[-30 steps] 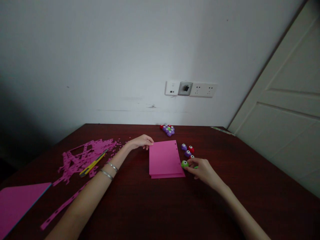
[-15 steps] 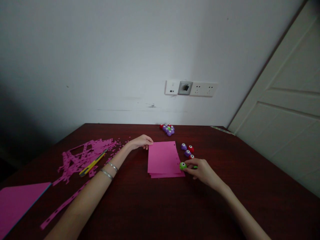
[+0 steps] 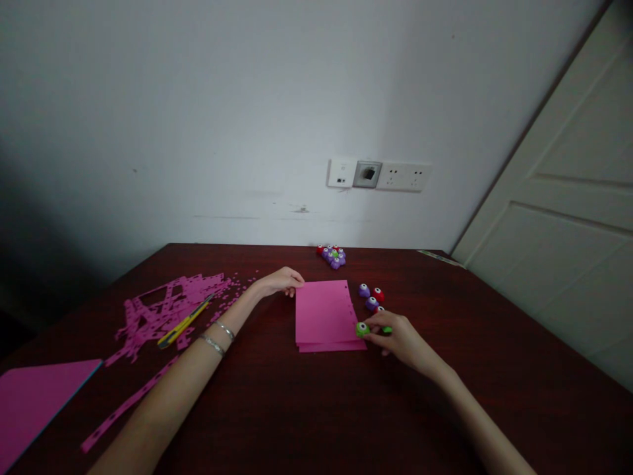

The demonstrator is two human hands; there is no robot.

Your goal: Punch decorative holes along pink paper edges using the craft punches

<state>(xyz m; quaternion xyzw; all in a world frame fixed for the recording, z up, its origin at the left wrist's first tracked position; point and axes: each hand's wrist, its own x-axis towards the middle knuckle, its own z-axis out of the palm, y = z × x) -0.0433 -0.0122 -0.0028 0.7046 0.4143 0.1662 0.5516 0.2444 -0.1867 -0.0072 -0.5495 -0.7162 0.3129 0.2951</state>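
Observation:
At the middle of the table lies a small stack of pink paper sheets (image 3: pixel 324 313), with small dark holes along the top sheet's right edge. My left hand (image 3: pixel 285 282) is closed on the stack's upper left corner, thumb on top. My right hand (image 3: pixel 393 335) pinches a small green paper punch (image 3: pixel 362 329) with an eye-like round top, held at the lower right edge of the sheets. Part of the punch is hidden by my fingers. Just beyond that hand stand purple punches (image 3: pixel 364 290) and red punches (image 3: pixel 378 294) of similar look, one partly covered by my fingers.
Punched pink scraps (image 3: pixel 173 303) and tiny cut-outs spread on the left, with a yellow utility knife (image 3: pixel 184 323) on them. A pink strip (image 3: pixel 126 406) and a larger pink sheet (image 3: pixel 44 402) lie nearer. Several more punches (image 3: pixel 333 256) cluster by the wall, below the sockets (image 3: pixel 403 177).
The pink sheets have shifted very slightly to the right in view. Both hands keep nearly the same place and the same grip.

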